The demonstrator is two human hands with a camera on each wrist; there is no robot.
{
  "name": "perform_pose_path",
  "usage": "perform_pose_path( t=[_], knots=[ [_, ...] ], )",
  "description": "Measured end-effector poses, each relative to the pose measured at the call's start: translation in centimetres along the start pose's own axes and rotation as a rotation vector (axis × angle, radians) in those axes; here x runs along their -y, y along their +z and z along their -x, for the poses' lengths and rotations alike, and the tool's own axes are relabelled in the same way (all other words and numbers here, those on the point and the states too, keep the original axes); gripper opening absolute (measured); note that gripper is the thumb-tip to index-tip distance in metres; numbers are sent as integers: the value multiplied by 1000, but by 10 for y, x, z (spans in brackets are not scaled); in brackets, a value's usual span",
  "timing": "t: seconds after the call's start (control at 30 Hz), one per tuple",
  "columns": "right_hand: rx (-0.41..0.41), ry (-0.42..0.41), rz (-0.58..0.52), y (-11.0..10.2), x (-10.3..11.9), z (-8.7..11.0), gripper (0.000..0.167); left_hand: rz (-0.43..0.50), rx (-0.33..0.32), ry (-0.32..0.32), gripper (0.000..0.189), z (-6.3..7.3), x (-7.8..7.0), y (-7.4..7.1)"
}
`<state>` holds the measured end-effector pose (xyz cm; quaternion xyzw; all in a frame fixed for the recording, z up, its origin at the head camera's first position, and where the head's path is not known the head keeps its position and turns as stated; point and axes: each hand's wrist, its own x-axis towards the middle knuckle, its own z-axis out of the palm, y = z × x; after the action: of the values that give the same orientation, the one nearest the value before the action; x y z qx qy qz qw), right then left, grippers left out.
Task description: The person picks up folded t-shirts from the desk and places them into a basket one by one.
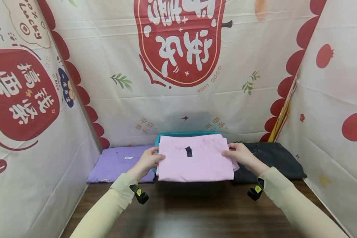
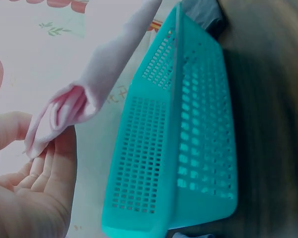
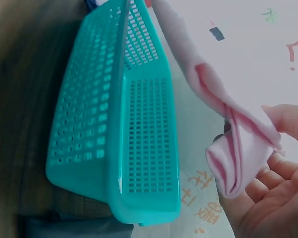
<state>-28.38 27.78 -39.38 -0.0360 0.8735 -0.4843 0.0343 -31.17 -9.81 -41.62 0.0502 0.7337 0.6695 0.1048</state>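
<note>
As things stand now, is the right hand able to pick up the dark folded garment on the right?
Probably not yet: the right hand grips the pink garment. The dark garment lies close by, but that hand would likely need freeing first.

"What surrounds you?"
"White printed fabric walls [image 1: 98, 56] on three sides, red scalloped borders [image 1: 82, 95] edging the one you face."
"And below you?"
"A dark wood-grain tabletop [image 1: 196, 211], softly reflective."

The shirt [image 1: 196, 168] is matt cloth, basket [image 2: 198, 210] plastic.
</note>
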Motion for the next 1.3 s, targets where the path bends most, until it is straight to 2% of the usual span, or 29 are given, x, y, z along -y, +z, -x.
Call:
perform_pose_path(
  t=[0.37,0.7,0.97,1.13,1.3],
  knots=[
    [14,34,-44,-8,-2,-38,43,-9,-66,-5,50,-32,-5,2],
    [4,89,-33,-4,-3,-72,42,-72,-140,-11,49,-60,-5,5],
    [-36,43,97,9,-17,-89,27,-168,-161,6,38,-73,6,10],
    [-56,60,142,17,-26,-93,31,-231,-181,1,40,-77,10,17],
    [-60,96,164,32,-34,-94,34,-318,-189,-18,44,-81,19,22]
  ],
)
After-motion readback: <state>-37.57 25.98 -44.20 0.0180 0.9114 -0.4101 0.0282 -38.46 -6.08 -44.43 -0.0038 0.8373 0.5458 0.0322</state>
